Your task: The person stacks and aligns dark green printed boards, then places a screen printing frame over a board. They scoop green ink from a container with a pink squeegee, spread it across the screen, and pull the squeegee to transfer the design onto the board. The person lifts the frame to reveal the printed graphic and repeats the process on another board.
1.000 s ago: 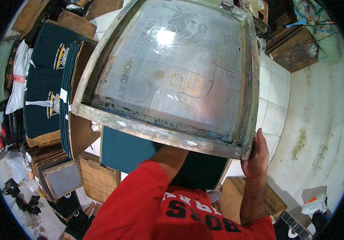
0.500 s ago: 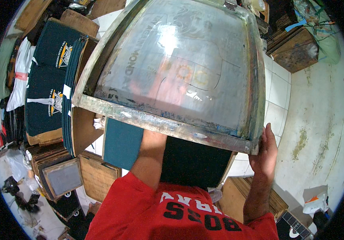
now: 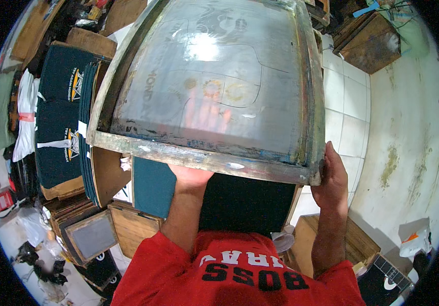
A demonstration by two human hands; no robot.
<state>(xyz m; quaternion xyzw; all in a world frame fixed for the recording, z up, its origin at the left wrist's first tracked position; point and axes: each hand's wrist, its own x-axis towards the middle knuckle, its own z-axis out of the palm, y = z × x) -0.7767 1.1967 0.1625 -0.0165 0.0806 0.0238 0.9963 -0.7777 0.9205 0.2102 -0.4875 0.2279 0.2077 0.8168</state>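
A silkscreen [image 3: 214, 61] with translucent mesh, faint designs and a worn, paint-stained frame fills the upper middle. My right hand [image 3: 331, 178] grips the frame's right side at the near corner, fingers partly behind it. My left hand [image 3: 191, 178] is under the screen, its spread fingers showing blurred and pink through the mesh; whether it touches the underside I cannot tell. Below the screen's near edge lies a dark green fabric-covered board [image 3: 245, 201], just above the red shirt on my body.
Printed dark fabric boards [image 3: 56, 117] stand at left beside white bundled cloth [image 3: 25, 132]. A small grey framed screen [image 3: 89, 237] and wooden boards [image 3: 132, 229] lie lower left. A wooden stack [image 3: 367, 46] is at back right, by a stained white wall [image 3: 403, 143] and tiled floor [image 3: 352, 127].
The screen and my right hand have shifted up and a little left in the picture since half a second ago. My left arm has swung leftward from a second ago, its fingers now showing through the mesh.
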